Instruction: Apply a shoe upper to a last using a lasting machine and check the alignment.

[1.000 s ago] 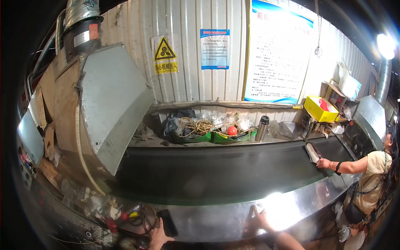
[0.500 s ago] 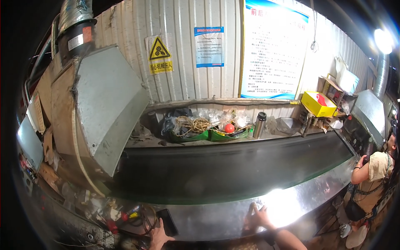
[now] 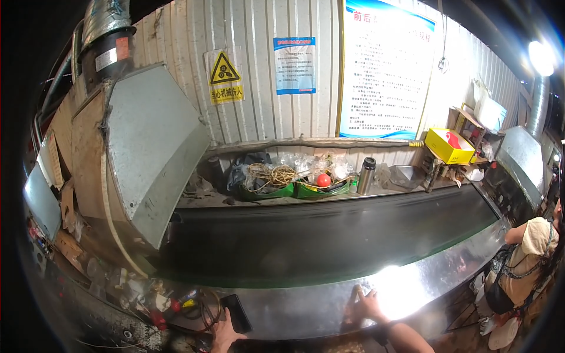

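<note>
Along the near edge of the shiny metal ledge [image 3: 294,309], my left hand [image 3: 223,335] lies beside a black phone [image 3: 236,313]. Its fingers are stretched out around the phone's lower left corner, and whether they touch it I cannot tell. Further right, my right hand [image 3: 369,306] rests on the same ledge with its fingers apart and nothing in it. A bright reflection glares on the metal next to it. Beyond the ledge runs a wide dark conveyor belt [image 3: 329,235].
Loops of cable [image 3: 210,309] and small clutter lie left of the phone. Across the belt stand green bins [image 3: 276,193] with rope, a steel flask [image 3: 366,176] and a yellow box [image 3: 449,147]. A grey metal hood [image 3: 159,141] covers the belt's left end. Another person [image 3: 524,253] is at the right.
My hands and the phone stay in place. The person at the right has shifted, and the dark object held near the shoulder no longer shows.
</note>
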A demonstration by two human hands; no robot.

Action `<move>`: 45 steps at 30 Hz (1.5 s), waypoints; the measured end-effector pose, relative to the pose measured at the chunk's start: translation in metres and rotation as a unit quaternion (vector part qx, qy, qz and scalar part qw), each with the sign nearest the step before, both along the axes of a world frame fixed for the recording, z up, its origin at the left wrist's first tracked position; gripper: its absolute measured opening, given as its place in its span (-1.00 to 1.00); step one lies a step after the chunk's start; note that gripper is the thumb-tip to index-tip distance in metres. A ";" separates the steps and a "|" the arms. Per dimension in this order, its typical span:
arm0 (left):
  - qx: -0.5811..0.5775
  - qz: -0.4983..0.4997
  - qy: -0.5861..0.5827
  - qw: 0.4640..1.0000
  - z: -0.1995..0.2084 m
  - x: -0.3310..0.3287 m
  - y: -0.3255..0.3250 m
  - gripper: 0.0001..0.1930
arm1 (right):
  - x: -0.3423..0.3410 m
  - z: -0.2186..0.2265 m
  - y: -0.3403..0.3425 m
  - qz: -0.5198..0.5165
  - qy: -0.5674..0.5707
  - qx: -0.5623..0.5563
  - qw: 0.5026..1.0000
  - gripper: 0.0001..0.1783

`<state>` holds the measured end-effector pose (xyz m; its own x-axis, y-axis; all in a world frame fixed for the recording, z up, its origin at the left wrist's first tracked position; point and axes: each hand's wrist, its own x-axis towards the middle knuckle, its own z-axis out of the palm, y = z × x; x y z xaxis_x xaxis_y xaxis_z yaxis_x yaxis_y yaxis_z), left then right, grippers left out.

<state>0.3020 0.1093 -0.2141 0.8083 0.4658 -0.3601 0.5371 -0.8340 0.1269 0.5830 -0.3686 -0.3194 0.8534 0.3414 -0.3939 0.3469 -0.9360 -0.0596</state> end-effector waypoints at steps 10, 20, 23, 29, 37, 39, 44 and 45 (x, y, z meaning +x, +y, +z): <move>-0.063 0.051 0.034 0.996 0.010 0.002 -0.001 0.53 | 0.000 -0.004 0.001 -0.001 -0.028 0.019 0.999 0.62; -0.067 0.051 0.024 0.996 0.004 0.001 0.000 0.55 | 0.000 -0.005 -0.001 -0.008 -0.017 0.021 1.000 0.54; -0.065 0.053 0.032 0.996 0.003 0.001 0.001 0.54 | -0.002 0.001 0.003 -0.029 -0.013 0.033 0.999 0.48; -0.059 0.054 0.034 0.996 0.000 0.000 0.001 0.53 | -0.008 0.019 0.004 -0.043 -0.015 0.042 0.998 0.38; -0.075 0.055 0.039 0.995 0.008 0.003 0.000 0.53 | -0.010 0.022 0.006 -0.054 -0.037 0.069 0.995 0.21; -0.063 0.046 0.027 0.997 0.005 0.002 0.000 0.53 | -0.011 0.021 0.005 -0.054 -0.037 0.074 0.995 0.17; -0.059 0.060 0.040 0.996 -0.002 -0.005 0.004 0.53 | -0.009 0.025 0.012 -0.032 -0.004 0.022 0.999 0.00; -0.065 0.063 0.043 0.995 -0.002 -0.003 0.004 0.54 | -0.006 0.016 0.006 0.022 -0.013 -0.021 0.999 -0.01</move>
<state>0.2988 0.1129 -0.2160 0.7099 0.5065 -0.4894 0.6497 -0.7392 0.1775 0.5772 -0.3629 -0.3031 0.8480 0.3620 -0.3871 0.3886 -0.9214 -0.0104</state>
